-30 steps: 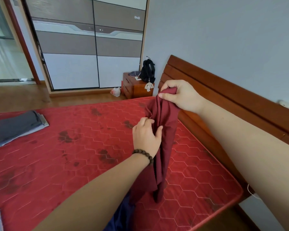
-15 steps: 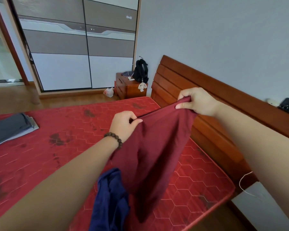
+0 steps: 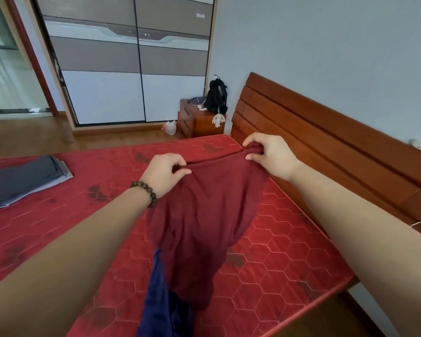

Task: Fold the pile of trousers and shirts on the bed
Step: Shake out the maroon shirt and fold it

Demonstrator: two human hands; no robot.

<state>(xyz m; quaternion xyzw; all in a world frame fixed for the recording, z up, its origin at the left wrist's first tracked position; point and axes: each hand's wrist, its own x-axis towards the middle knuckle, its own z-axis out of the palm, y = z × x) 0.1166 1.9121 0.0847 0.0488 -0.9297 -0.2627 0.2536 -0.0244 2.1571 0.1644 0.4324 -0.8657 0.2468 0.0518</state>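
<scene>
From the head camera, you are partway through: a stack of folded grey garments already lies flat near the far left edge of the bed, so at least some of the pile looks finished. The piece in hand is a maroon garment, not yet folded; you hold it up by its top edge, spread between both hands, with the rest hanging down toward the mattress in loose creases. Your left hand, the one with the bead bracelet at the wrist, pinches the left end of that edge between thumb and curled fingers. Your right hand grips the right end the same way, bunching the cloth slightly, close to the headboard side of the bed. The two hands are apart, with the edge running between them. Whether it is a shirt or trousers cannot be told from here. Below it, at the near edge of the bed, a dark blue garment hangs or lies crumpled, partly behind the maroon one, and it looks like work still to do. By my reading, the maroon piece next needs laying flat on the bed before any fold.
</scene>
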